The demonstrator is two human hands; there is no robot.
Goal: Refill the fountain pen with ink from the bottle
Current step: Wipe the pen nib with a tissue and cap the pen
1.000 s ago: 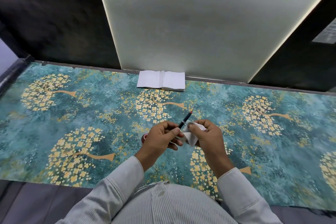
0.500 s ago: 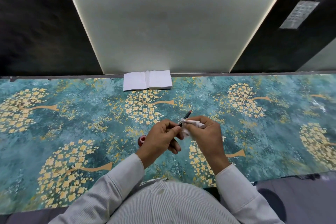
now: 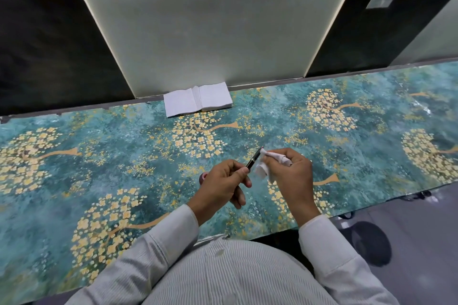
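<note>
The left hand point(image 3: 223, 181) grips the pen point(image 3: 253, 161) tip-up so the right hand point(image 3: 292, 176), fingers pinching a tissue point(image 3: 265, 166), can wipe it.

Both forearms reach forward from the body in pale sleeves, hands close together above the desk. The left hand point(image 3: 224, 182) is curled, thumb and forefinger pinching the pen point(image 3: 253, 161), which angles up and away. The right hand point(image 3: 291, 176), knuckles up, pinches a tissue point(image 3: 266, 163) against the pen's far end.
</note>
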